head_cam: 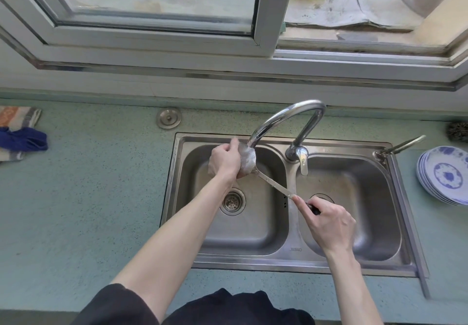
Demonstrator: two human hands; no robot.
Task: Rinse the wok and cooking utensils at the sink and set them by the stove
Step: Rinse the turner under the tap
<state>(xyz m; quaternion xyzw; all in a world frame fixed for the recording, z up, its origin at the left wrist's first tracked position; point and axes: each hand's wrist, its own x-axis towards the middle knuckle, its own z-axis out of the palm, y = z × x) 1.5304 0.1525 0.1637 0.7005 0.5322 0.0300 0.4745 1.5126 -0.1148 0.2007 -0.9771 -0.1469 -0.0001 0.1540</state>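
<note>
The right hand [329,219] pinched the long steel ladle [249,161] by its handle to steady it; the left hand [224,158] curled round its bowl under the curved chrome tap [286,119], probably for rubbing.

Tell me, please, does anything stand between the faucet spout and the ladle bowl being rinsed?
Nothing visible does: the ladle bowl sits right under the faucet spout, left hand gripping it, right hand holding its handle.

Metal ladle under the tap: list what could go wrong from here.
1. The long-handled metal ladle is wet; the right hand holds only its dark handle end, so it could slip into the steel double sink.
2. Water hitting the bowl, which the left hand rubs, may splash onto the green countertop.
</note>
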